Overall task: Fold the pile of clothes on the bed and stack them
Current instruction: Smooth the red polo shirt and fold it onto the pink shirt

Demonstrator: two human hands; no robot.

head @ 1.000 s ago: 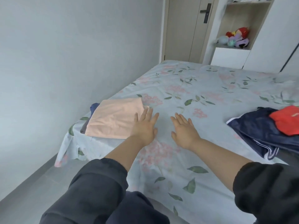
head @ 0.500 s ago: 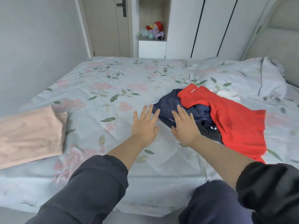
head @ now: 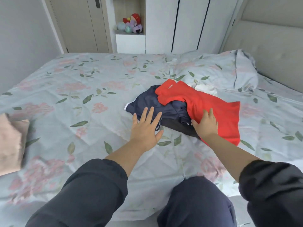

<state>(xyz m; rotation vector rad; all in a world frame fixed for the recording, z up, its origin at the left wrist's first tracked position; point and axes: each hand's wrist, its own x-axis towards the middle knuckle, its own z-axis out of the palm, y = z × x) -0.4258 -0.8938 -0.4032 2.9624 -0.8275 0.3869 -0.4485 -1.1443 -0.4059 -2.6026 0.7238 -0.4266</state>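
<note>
Near edge: dark sleeves (head: 91, 190) and knees filling 6 o'clock, both forearms reaching out over the bed (head: 82, 95), whose floral sheet is lying thin and creased.

Left hand (head: 145, 128): palm down, fingers (head: 145, 114) straight and fanned wide, tips lying over the near-left corner of the navy garment (head: 152, 102). Cannot tell whether it is touching.

Right hand (head: 205, 125): lying flat on the near edge of the red shirt (head: 213, 105), fingers (head: 210, 114) close together on the cloth, thumb splayed toward 9 o'clock over a dark grey piece (head: 177, 126). Not pinching anything, as far as can be seen.

Key relation: the pile (head: 180, 108) is sitting at 12 to 1 o'clock from the hands. The red shirt is topping it, long axis running 10 to 4 o'clock, and the right hand is the nearer one. It is likely the next piece to lift.

Materials: red is matte knit, smooth and limp. Navy is slick, with white piping. A white piece (head: 205, 88) is peeking out at the far side.

At 9 o'clock, well apart, the folded peach garment (head: 11, 141) is lying as the start of the stack.

Far: pillow (head: 229, 69) at 1 o'clock, plush toys (head: 132, 23) on a shelf at 12 o'clock.
</note>
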